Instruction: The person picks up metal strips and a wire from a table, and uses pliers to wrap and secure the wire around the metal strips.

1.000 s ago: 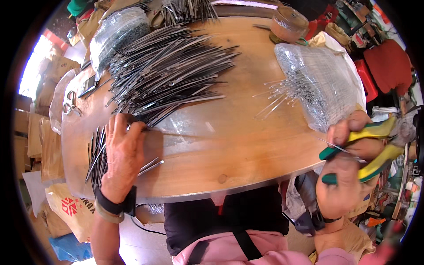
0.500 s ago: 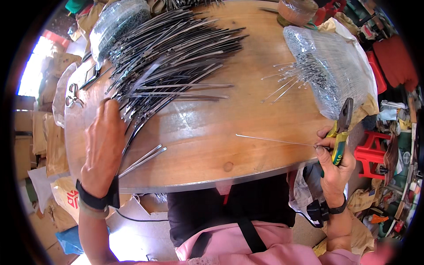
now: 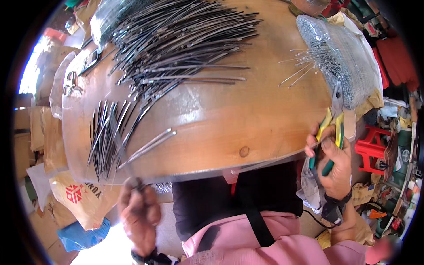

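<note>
Looks like wood on tabletop (image 3: 229, 112), smooth, semi-gloss w/ bright glare. Reads as metal on dark strips (image 3: 176, 44), smooth, shiny hi-lites. Same on scissors (image 3: 70, 85), glossy. Appears bare metal up top on pliers (image 3: 337, 105), smooth plast. on handles (image 3: 339, 126). Got clear glossy plast. on bag (image 3: 355, 55), crinkled; thin bright metal on wires (image 3: 319, 58). Shiny plast. on red stool (image 3: 371, 152). Matt cloth on pink garment (image 3: 291, 251).
</note>
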Demonstrator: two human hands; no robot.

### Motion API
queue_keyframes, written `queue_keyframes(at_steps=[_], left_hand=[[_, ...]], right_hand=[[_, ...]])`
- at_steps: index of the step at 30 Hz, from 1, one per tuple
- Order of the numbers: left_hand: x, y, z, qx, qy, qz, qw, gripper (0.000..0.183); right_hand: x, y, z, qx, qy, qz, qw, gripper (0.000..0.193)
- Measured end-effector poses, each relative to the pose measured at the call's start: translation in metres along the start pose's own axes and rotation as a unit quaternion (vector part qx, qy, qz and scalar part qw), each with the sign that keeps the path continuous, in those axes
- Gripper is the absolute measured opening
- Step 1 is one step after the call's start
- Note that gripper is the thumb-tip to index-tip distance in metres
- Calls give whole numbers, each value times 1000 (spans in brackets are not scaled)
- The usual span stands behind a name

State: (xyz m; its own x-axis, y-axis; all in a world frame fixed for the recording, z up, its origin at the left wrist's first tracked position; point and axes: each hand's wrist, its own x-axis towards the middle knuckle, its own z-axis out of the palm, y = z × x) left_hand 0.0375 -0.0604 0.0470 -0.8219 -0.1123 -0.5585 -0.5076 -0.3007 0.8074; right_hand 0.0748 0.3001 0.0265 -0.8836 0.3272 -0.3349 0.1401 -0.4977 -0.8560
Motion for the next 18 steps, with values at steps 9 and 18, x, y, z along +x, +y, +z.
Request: queue_keyframes(at_steps=[9, 18], left_hand=[[8, -47, 90, -128, -306, -190, 924, 22], [-5, -60, 92, 168, -283, -52, 943, 5]], right_hand=[[-20, -28, -11, -155, -68, -167, 971, 19], [-19, -21, -18, -343, -98, -206, 911, 15]])
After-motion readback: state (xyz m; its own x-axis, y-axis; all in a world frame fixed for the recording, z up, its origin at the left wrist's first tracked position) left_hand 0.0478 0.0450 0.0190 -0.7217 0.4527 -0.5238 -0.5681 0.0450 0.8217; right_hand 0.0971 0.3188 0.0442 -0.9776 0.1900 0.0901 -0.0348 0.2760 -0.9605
